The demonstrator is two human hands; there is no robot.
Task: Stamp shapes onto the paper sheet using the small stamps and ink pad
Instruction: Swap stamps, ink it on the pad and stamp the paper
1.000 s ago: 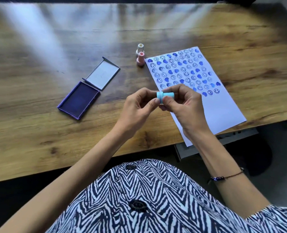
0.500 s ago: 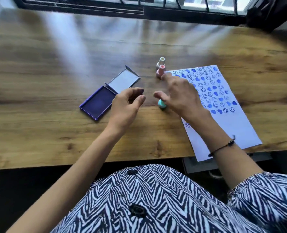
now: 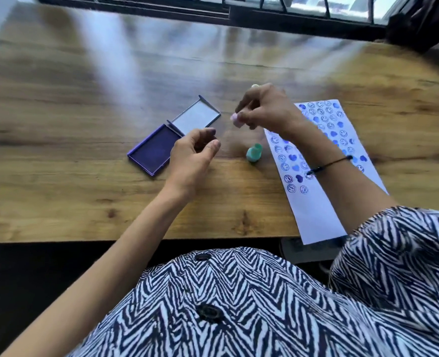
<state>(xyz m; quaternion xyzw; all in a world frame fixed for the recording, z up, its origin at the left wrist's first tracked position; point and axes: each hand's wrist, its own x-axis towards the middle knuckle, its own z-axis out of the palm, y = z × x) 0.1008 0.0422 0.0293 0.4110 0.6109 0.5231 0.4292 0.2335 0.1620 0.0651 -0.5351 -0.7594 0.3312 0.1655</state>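
My right hand point(image 3: 266, 109) holds a small pink stamp point(image 3: 236, 120) in its fingertips, above the table between the ink pad and the paper. My left hand point(image 3: 192, 155) hovers with curled, parted fingers and holds nothing, just right of the open purple ink pad point(image 3: 153, 151). A teal stamp point(image 3: 254, 152) stands on the wood below my right hand. The white paper sheet point(image 3: 316, 207) lies at the right, covered with blue smiley and heart prints; my right forearm crosses it. The tip of a cream stamp point(image 3: 255, 86) peeks out behind my right hand.
The ink pad's lid point(image 3: 195, 116) lies flat and open behind the pad. The wooden table point(image 3: 84, 197) ends at a front edge near my body. A dark window frame point(image 3: 239, 11) runs along the far side.
My right hand has set the teal stamp down on the table and picked up the pink stamp. My left hand let go of the teal stamp and drifted beside the ink pad.
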